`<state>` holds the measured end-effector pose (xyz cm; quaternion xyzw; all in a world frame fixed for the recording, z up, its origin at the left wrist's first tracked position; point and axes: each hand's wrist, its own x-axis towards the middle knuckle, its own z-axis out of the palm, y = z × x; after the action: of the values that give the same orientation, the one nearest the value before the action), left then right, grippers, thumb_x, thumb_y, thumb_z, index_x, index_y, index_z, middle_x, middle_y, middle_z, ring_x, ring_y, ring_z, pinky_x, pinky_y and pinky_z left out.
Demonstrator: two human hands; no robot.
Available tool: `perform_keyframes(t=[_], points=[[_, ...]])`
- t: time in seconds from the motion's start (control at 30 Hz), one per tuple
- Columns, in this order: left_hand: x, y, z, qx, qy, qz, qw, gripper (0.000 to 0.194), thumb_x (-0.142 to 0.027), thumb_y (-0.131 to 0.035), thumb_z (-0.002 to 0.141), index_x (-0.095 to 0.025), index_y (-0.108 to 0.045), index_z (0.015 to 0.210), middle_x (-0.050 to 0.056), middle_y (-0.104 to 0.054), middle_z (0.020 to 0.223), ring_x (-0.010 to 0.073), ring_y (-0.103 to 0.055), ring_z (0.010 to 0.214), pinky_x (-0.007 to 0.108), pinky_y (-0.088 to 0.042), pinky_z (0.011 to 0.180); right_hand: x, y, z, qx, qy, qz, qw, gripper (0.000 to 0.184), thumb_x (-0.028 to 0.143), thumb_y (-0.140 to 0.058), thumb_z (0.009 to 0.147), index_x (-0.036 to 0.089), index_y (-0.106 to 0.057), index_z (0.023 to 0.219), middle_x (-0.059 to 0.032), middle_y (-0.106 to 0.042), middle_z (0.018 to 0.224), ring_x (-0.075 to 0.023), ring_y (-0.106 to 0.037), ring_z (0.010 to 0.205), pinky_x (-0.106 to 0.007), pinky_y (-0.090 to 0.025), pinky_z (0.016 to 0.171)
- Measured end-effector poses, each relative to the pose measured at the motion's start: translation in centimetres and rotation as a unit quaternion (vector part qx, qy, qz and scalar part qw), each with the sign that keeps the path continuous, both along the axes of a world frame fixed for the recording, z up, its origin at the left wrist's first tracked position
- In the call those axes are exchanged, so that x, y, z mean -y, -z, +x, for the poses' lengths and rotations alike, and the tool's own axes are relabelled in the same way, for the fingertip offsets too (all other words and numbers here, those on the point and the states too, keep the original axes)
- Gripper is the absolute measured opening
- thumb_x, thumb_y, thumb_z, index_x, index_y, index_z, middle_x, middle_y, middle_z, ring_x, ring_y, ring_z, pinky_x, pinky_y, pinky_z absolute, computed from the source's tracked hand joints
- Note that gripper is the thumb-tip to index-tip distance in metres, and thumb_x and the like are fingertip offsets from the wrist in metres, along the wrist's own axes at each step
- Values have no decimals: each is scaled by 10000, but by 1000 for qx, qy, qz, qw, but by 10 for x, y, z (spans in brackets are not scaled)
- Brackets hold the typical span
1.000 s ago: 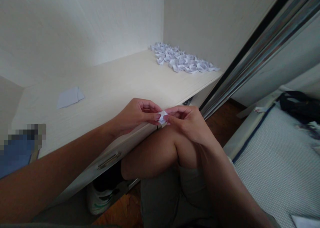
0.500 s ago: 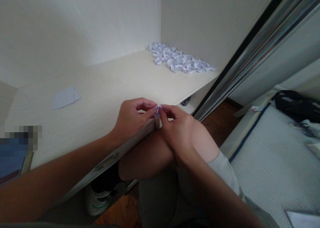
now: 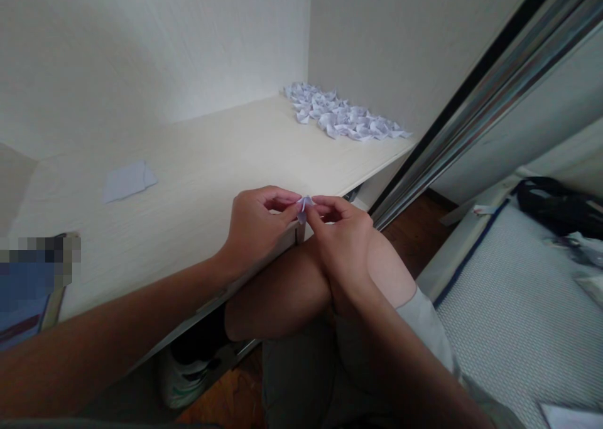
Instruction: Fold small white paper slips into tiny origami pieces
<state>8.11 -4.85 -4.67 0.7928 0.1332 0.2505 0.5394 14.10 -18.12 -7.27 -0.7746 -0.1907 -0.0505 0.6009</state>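
A small folded piece of white paper (image 3: 304, 206) is pinched between both hands, just over the front edge of the white shelf (image 3: 202, 146). My left hand (image 3: 259, 218) grips its left side with thumb and index finger. From the right, my right hand (image 3: 342, 228) holds the same paper, thumb in front. Fingertips cover part of the paper, so its exact shape is hard to make out. At the back right of the shelf lies a pile of small folded paper pieces (image 3: 343, 115). Flat paper sheets (image 3: 127, 181) lie in a small stack to the left.
A blue object with a light edge, partly pixelated, (image 3: 28, 297) sits at the shelf's left front. My bent knee (image 3: 301, 272) is under the hands. To the right are a metal door track (image 3: 452, 115), a bed with a textured mat (image 3: 522, 291) and a black item (image 3: 560, 206).
The folded paper's near part looks slightly more spread between the fingertips. Both hands keep their pinch, and the whole view has shifted a little.
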Motion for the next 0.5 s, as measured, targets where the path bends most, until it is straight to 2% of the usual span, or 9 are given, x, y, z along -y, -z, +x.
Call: perform_keyframes(t=[0.1, 0.23, 0.4, 0.5], points=[[5, -3, -3, 26, -45, 49, 997, 69, -258, -809, 824, -196, -814, 856, 35, -828, 861, 201, -771, 783, 316, -631, 740, -13, -1, -11, 64, 61, -24, 996, 139, 319, -715, 908, 219, -806, 940, -68, -812, 864, -226, -752, 788, -390, -597, 792], [6, -7, -3, 59, -94, 68, 991, 33, -243, -798, 837, -216, -804, 855, 19, -824, 865, 199, -774, 802, 314, -641, 751, -23, -2, -16, 108, 56, 5, 993, 143, 299, -668, 949, 240, -797, 967, -70, -819, 946, -222, -752, 849, -389, -601, 838], [1, -1, 2, 72, -64, 24, 995, 100, -237, -816, 821, -181, -809, 903, 37, -831, 901, 192, -783, 812, 290, -642, 762, -21, -2, -5, 4, 33, 85, 996, 124, 300, -762, 855, 197, -761, 924, -56, -798, 832, -204, -754, 753, -342, -613, 719], [-2, 3, 6, 67, -45, -25, 996, 139, -241, -827, 797, -164, -807, 911, 46, -830, 887, 185, -780, 774, 283, -641, 739, -18, 0, 0, 8, 24, 61, 998, 126, 321, -754, 864, 204, -776, 908, -50, -796, 814, -199, -751, 734, -334, -607, 711]])
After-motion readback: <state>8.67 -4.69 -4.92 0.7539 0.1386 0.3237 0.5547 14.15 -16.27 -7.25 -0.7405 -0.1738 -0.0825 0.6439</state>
